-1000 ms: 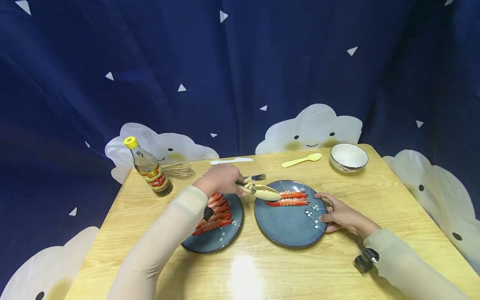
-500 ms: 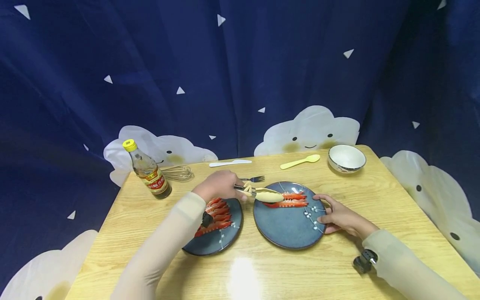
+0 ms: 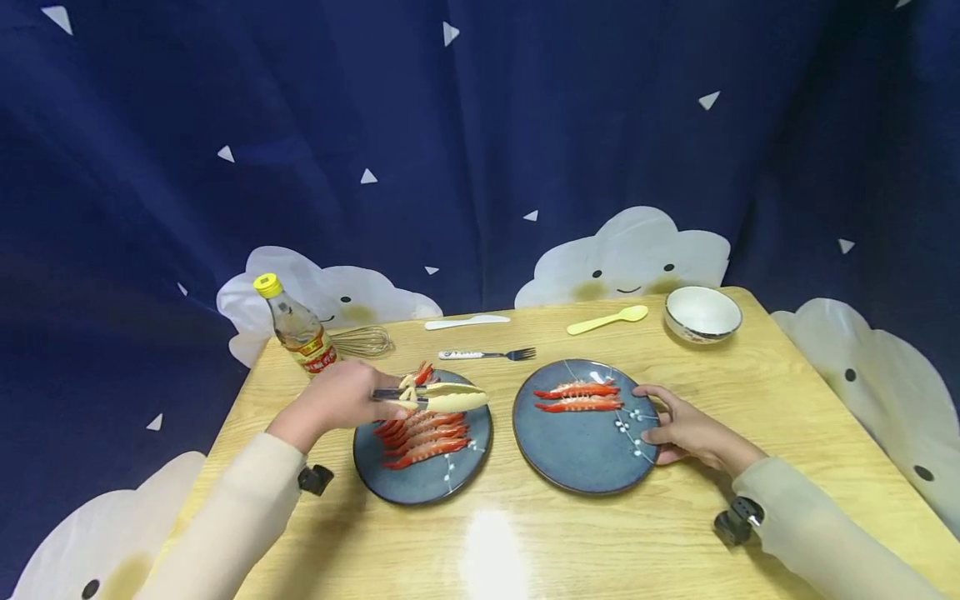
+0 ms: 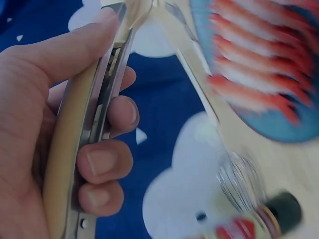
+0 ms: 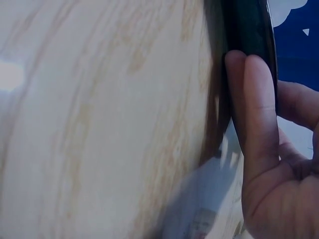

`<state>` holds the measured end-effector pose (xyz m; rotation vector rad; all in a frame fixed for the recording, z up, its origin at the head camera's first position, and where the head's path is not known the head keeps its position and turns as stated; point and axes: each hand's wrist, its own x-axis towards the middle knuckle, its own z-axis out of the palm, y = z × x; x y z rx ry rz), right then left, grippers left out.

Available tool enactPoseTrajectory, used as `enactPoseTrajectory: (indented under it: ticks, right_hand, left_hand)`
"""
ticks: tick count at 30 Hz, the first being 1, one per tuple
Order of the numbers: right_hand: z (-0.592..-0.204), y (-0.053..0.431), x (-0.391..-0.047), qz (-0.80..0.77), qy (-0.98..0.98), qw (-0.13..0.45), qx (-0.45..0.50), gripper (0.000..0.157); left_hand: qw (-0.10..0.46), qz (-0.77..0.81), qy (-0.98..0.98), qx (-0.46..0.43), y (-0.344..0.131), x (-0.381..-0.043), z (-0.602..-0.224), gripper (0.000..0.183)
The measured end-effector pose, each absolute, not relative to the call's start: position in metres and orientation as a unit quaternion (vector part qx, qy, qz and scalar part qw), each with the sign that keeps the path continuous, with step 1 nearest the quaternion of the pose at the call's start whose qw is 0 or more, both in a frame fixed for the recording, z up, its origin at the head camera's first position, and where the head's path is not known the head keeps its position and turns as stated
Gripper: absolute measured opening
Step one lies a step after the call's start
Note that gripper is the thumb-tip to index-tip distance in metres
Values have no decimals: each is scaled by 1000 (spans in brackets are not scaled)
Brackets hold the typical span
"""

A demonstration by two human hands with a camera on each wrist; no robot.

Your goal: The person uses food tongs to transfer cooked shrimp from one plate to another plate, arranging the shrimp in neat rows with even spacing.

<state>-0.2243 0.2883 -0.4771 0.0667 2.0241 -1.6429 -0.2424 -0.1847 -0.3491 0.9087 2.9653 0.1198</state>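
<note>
My left hand (image 3: 341, 398) grips a pair of tongs (image 3: 452, 397) with cream tips. In the left wrist view, fingers curl round the handles of the tongs (image 4: 75, 144). The tips hang over the left blue plate (image 3: 420, 490), which bears several red-and-white shrimp (image 3: 429, 451); hand and tongs hide part of them. Nothing shows between the tips. On the right blue plate (image 3: 573, 458), two shrimp (image 3: 581, 405) lie side by side near the far rim. My right hand (image 3: 693, 435) holds that plate's right rim, seen from below as a dark edge (image 5: 251, 30) in the right wrist view.
Behind my left hand stands a yellow-capped sauce bottle (image 3: 300, 327) beside a whisk (image 3: 363, 341). Beyond the plates lie a fork (image 3: 487, 355), a white knife (image 3: 467, 322) and a yellow spoon (image 3: 607, 320). A white bowl (image 3: 701, 313) sits at the far right of the wooden table (image 3: 570, 542).
My left hand has carried the tongs left, from over the shrimp on the right plate to above the left plate. The fork now shows in full. My right hand stays at the rim.
</note>
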Motion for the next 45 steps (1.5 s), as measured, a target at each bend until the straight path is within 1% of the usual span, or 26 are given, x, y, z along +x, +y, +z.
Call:
enactPoseTrajectory:
  ticks: [6,10,12,16,24,29,37,45]
  right_hand:
    - [-480,289,-224,-612,744,269,21,73]
    - [-478,292,-225,-606,751,262,24,72]
    - [-477,293,-225,-606,749,267,22,72]
    - [-478,290,-225,-608,743,278,12,73]
    - [-479,289,-219,-608,744,275,27,74]
    - [-478,287,-223,-600,751,272,38,74]
    - [-468,287,-228,-593,760,264,37,74]
    - [-471,282,-224,-596,758,263,38,74]
  left_hand:
    - [1,18,965,263,-233,-199,-356,44]
    - [-11,10,974,227,-253,-180,-363,51]
    - [-12,9,978,210,-261,-171,-366,56]
    - [-12,10,983,182,-273,-158,-371,61]
    - [1,6,984,176,-275,-150,-381,57]
    - [8,-10,984,176,-273,-149,-387,54]
    - [-7,-16,979,202,-273,-148,-391,51]
    - [-26,-31,973,227,-276,-145,-393,49]
